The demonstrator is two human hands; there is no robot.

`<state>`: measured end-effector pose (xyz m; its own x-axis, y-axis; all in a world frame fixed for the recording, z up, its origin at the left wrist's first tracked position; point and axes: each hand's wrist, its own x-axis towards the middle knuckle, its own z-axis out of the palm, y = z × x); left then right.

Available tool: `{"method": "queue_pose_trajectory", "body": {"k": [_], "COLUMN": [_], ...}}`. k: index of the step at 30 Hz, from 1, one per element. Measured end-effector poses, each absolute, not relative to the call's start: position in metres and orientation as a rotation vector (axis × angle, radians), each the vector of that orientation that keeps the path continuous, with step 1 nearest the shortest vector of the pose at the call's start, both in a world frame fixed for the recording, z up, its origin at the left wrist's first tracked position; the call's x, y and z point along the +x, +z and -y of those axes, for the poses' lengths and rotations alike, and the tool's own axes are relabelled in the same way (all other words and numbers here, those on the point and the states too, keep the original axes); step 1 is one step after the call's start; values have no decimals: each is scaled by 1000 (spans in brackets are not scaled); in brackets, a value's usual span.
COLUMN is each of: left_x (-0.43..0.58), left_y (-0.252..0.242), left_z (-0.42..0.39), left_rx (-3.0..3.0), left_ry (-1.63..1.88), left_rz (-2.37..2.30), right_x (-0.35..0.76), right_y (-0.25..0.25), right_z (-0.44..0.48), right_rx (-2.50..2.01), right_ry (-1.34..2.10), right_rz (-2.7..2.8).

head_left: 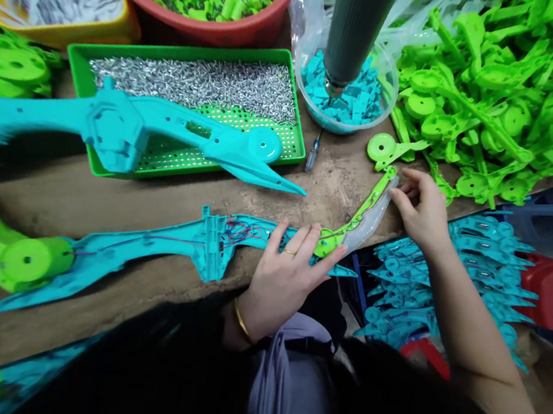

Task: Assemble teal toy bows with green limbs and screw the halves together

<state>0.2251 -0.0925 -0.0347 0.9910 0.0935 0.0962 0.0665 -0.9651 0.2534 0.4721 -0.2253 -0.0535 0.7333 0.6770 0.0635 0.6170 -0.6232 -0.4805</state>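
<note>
My left hand (291, 269), with a ring and a bracelet, lies over the right end of a long blue plastic half-shell (151, 239), fingers spread. Thin red wires and small parts show inside the shell. Its fingertips touch the round end of a curved green plastic arm (349, 226). Along this arm runs a translucent plastic piece (368, 225) with a thin wire beside it. At the arm's far tip my right hand (422, 208) has its thumb and curled fingers closed at the translucent piece's edge. A second green arm (22, 260) sits at the shell's left end.
Another blue shell (115, 123) lies across a green tray (295, 135) of screws. A hanging screwdriver (351, 28) points down over a clear tub (393, 100) of blue pieces. Green parts (500, 107) pile up at right. Blue assemblies (449, 275) are stacked below the table edge.
</note>
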Motion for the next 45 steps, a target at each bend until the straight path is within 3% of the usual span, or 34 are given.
{"method": "queue_pose_trajectory", "body": {"k": [8,14,22,28,34,38,40,45], "left_x": [225,224,232,234,234,233,233,233], "left_y": [-37,-39,-24,-23,-22,-21,-21,-23], "left_z": [89,89,92,98,100,100,99,101], "left_rx": [2851,2818,2925,2951,2903,2884,2886,2892], "left_ry": [160,157,81,118,137,108,97,90], "left_rz": [-90,-97,-115,-173,-202,-161,-156,-159], "right_x": [468,470,475,487,487,512,532,558], "right_y": [-49,-48,-14,-15,-16,5,14,21], "right_z": [216,214,192,160,159,161,157,141], "right_rx": [-2301,-2496,-2684,-2707,-2623,-2537,-2626,-2953], "right_ry": [189,146,-102,-76,-45,-264,-340,-159], "right_rz": [856,984,1500,1880,1851,1490,1294,1039]}}
